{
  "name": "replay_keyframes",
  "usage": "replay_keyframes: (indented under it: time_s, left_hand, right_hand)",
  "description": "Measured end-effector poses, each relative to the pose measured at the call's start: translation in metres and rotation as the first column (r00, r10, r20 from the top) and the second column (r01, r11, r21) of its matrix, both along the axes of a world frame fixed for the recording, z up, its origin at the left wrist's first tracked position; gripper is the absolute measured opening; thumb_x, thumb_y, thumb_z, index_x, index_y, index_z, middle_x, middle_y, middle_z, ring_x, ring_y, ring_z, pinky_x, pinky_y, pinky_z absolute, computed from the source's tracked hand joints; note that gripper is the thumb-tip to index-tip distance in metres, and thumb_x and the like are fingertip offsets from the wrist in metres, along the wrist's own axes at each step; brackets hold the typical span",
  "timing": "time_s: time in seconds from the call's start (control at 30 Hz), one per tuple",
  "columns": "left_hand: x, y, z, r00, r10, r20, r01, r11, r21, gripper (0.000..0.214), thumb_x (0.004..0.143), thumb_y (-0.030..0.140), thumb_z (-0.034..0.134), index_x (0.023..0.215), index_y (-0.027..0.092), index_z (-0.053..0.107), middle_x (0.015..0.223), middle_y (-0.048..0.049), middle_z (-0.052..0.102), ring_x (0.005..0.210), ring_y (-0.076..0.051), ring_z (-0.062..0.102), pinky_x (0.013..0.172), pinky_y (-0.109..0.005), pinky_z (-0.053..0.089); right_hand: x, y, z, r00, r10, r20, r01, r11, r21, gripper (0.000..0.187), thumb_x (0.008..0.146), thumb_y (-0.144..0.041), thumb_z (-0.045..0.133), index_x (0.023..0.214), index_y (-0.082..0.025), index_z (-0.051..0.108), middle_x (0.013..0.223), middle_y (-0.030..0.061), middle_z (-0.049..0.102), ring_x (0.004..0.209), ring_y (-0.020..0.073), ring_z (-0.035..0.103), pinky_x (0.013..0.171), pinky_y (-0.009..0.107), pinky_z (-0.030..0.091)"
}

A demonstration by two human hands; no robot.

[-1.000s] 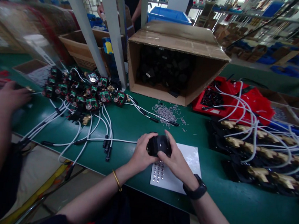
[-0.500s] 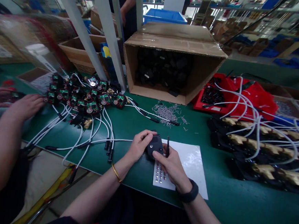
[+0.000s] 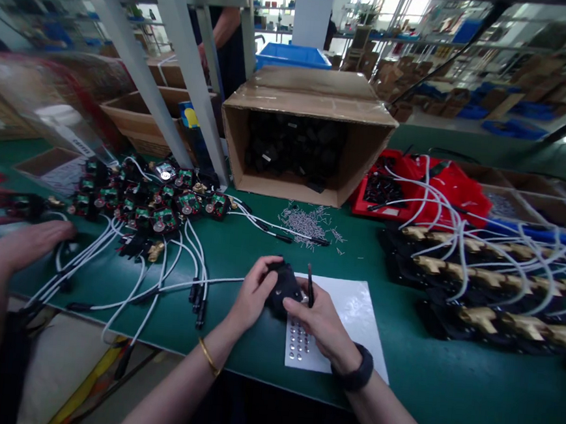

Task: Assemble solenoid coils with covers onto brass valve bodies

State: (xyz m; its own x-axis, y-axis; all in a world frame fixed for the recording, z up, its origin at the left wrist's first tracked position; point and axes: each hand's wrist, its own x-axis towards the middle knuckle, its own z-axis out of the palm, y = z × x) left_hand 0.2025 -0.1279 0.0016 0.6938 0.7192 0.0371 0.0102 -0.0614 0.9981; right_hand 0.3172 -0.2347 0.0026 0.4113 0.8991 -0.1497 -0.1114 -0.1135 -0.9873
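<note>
My left hand point(image 3: 251, 294) is closed around a small black plastic housing point(image 3: 281, 290), holding it over the left edge of a white sheet point(image 3: 354, 309) that carries rows of small round silver stickers point(image 3: 298, 341). My right hand point(image 3: 318, 322) is curled against the housing from the right and pinches a thin black tool point(image 3: 309, 284) that stands up between its fingers. Both hands are near the front edge of the green table point(image 3: 241, 241).
An open cardboard box point(image 3: 303, 142) of black parts lies on its side behind. Loose metal pins point(image 3: 306, 222) lie in front of it. Green circuit modules with white cables point(image 3: 151, 195) fill the left; brass valves point(image 3: 493, 281) the right. A co-worker's hands point(image 3: 21, 237) work at far left.
My hands and the housing have stayed over the sheet; the right hand's black tool now stands up in view. The co-worker's hand has drawn back from the circuit modules.
</note>
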Motion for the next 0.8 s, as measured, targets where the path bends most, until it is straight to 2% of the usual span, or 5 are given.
replay_keyframes:
  time_s: [0.1,0.23,0.43,0.57,0.8]
  left_hand:
    - [-0.006,-0.002,0.012,0.994,0.064,0.092,-0.078,0.984,0.16,0.048,0.086,0.038,0.048,0.129,0.023,0.033,0.124,-0.0081,0.046,0.115,-0.022,0.044,0.095,-0.034,0.035]
    - [-0.008,0.001,0.014,0.947,0.314,0.071,-0.321,0.907,0.271,0.02,0.091,0.034,0.038,0.087,0.02,0.052,0.089,-0.0035,0.054,0.085,-0.017,0.053,0.076,-0.029,0.041]
    - [-0.001,0.006,-0.022,0.949,0.065,-0.309,0.1,0.867,0.488,0.029,0.088,0.022,0.039,0.111,0.021,0.057,0.109,-0.0077,0.058,0.103,-0.023,0.049,0.093,-0.039,0.037]
    - [0.014,0.018,-0.027,0.92,-0.057,-0.387,0.27,0.81,0.521,0.046,0.087,0.017,0.039,0.132,0.025,0.038,0.119,-0.008,0.054,0.111,-0.023,0.046,0.099,-0.042,0.033]
    - [0.075,0.035,-0.022,0.886,0.06,-0.461,0.17,0.881,0.442,0.027,0.08,0.021,0.052,0.107,0.02,0.053,0.091,-0.0063,0.059,0.088,-0.023,0.056,0.083,-0.036,0.04]
  right_hand:
    - [0.022,-0.01,0.007,0.912,0.021,0.411,-0.054,0.996,0.07,0.04,0.074,-0.022,0.065,0.112,-0.019,0.052,0.106,0.0072,0.058,0.095,0.0225,0.057,0.078,0.033,0.049]
    - [0.052,-0.023,-0.011,0.401,-0.058,0.914,-0.1,0.989,0.107,0.045,0.077,-0.006,0.045,0.12,-0.018,0.049,0.118,0.0139,0.051,0.092,0.0232,0.059,0.069,0.033,0.053]
    - [0.06,-0.04,-0.04,-0.109,0.016,0.994,-0.191,0.981,-0.036,0.046,0.083,0.0,0.03,0.121,-0.015,0.051,0.112,0.017,0.059,0.072,0.0187,0.063,0.056,0.028,0.052]
    - [0.054,-0.061,-0.029,-0.052,0.103,0.993,-0.202,0.973,-0.111,0.042,0.087,-0.006,0.033,0.125,-0.015,0.048,0.12,0.0158,0.056,0.071,0.0181,0.064,0.054,0.027,0.051]
    - [0.118,-0.039,-0.022,0.476,-0.067,0.877,0.17,0.985,-0.017,0.021,0.09,-0.026,0.042,0.099,-0.019,0.059,0.092,0.008,0.065,0.087,0.0199,0.061,0.076,0.03,0.048]
